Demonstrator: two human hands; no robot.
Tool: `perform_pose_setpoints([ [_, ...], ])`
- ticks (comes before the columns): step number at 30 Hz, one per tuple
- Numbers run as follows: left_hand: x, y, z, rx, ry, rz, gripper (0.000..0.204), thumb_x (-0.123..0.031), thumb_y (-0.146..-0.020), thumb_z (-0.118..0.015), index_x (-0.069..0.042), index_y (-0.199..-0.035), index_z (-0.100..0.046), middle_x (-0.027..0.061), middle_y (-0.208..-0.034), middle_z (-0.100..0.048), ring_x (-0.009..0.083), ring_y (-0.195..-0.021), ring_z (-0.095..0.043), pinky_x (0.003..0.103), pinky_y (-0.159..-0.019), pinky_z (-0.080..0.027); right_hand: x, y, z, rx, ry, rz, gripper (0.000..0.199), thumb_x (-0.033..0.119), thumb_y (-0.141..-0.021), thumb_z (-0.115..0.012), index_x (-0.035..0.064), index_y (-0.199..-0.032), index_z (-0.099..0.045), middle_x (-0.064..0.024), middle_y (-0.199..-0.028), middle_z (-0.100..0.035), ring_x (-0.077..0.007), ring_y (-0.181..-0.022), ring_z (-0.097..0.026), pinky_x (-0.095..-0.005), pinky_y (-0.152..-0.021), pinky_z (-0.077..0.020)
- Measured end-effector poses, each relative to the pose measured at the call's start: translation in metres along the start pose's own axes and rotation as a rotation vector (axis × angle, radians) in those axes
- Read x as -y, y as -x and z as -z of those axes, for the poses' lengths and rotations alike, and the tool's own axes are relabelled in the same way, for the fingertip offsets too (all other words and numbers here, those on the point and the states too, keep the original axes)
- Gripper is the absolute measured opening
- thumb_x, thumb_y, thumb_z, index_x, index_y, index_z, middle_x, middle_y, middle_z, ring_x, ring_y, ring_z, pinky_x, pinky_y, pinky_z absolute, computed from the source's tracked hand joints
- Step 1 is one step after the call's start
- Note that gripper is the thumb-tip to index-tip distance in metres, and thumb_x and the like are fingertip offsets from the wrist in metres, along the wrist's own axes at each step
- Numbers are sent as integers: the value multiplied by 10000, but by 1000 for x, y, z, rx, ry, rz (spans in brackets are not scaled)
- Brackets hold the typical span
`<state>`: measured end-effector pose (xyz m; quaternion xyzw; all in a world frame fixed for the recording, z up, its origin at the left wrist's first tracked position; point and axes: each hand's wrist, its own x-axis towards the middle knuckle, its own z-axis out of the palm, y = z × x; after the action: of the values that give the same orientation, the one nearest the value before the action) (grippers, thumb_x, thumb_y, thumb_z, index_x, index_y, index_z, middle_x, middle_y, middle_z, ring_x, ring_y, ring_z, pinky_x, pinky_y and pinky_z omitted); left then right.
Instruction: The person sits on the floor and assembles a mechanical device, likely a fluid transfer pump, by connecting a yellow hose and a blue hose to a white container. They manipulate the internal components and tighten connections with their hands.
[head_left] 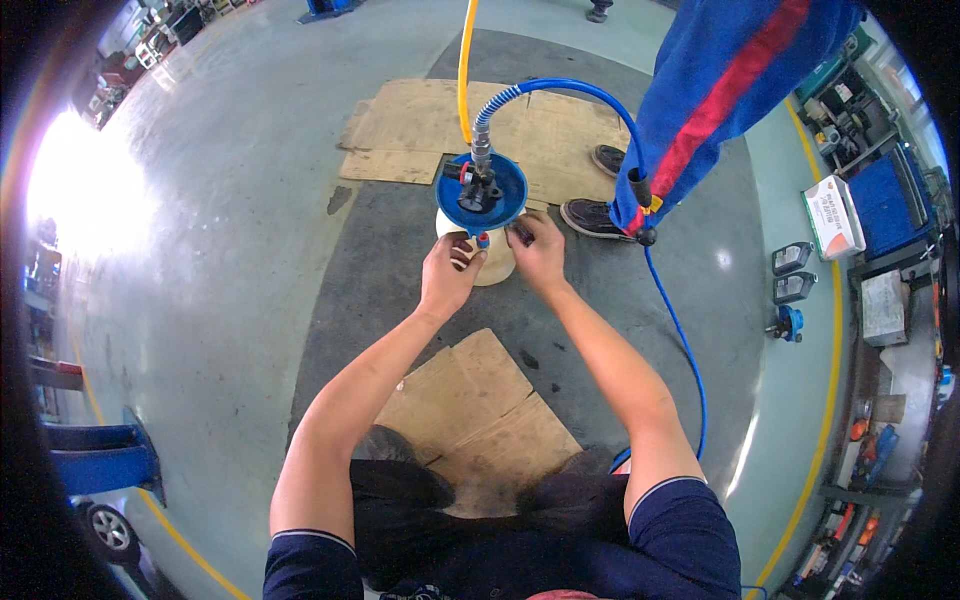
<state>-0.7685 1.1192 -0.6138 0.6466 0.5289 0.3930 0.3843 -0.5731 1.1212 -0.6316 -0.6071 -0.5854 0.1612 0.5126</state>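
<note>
A round white tank (497,266) with a blue dish-shaped lid (483,190) stood on the dark patch of workshop floor (230,220) directly ahead of the person, a black valve fitting (476,184) rising from the lid's centre. The left hand (450,272) was curled against the front edge of the lid, fingers closed round the small blue-and-red spout (482,240) there. The right hand (540,250) was pressed to the rim just beside it, fingertips pinching a small dark part (521,232) too small to tell apart. A ribbed blue hose (560,90) arched from the fitting past another person's blue and red trouser leg (720,80) and ran on across the floor to the right; a yellow hose (464,70) hung down just behind the lid. To do this well, it seemed wise to steady the lid with the left hand while the right worked the small part squarely, keeping both hoses free of kinks and the tank upright. Flattened cardboard (470,120) lay behind the tank, and more cardboard sheets (470,410) lay near the person's knees. Dark oil jugs (792,272) and a white box (832,215) sat near the shelving (900,200) on the right.
</note>
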Motion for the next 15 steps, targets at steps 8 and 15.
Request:
perform_pose_setpoints([
  [8,-1,-14,10,66,-149,-87,251,-192,-897,-832,39,-920,-737,163,-894,-747,267,-817,-745,392,-782,-582,-1,22,-10,116,190,396,166,-19,-845,-734,-15,-1008,-702,-192,-1077,-647,-403,-1001,-667,-469,-845,-577],
  [15,2,-19,15,103,-162,-107,295,-220,-893,-850,34,-967,-719,165,-890,-744,275,-804,-736,388,-760,-577,-7,35,-6,130,116,420,181,-28,-830,-751,-7,-1006,-714,-167,-1083,-652,-385,-1009,-677,-451,-841,-587],
])
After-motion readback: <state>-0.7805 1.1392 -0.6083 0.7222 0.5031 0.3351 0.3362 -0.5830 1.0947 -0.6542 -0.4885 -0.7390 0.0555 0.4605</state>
